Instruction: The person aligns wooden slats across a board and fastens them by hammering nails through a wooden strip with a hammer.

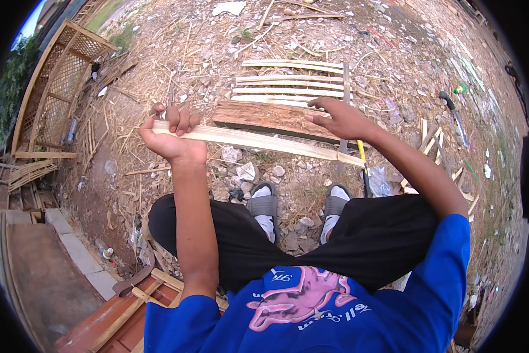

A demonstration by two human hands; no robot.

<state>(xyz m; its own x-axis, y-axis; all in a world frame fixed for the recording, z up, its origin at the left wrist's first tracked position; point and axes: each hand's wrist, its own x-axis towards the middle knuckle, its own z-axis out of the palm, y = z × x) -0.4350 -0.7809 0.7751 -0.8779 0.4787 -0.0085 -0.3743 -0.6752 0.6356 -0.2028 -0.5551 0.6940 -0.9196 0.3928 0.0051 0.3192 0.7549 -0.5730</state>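
My left hand (182,141) is closed around the left end of a pale split wood strip (264,142). The strip lies level across the view in front of my knees, its other end reaching out to the right. My right hand (342,120) is open with fingers apart and holds nothing. It hovers over the right part of a rough brown wooden beam (264,116) on the ground. Beyond the beam, several similar pale strips (288,83) lie side by side, their right ends at a thin grey crosspiece (346,79).
A yellow-and-black handled tool (363,162) stands near my right foot. To the right lie a black-handled long blade (453,115) and scattered wood pieces (432,141). A lattice frame (55,94) leans at far left. Stones (248,172) and wood scraps litter the ground.
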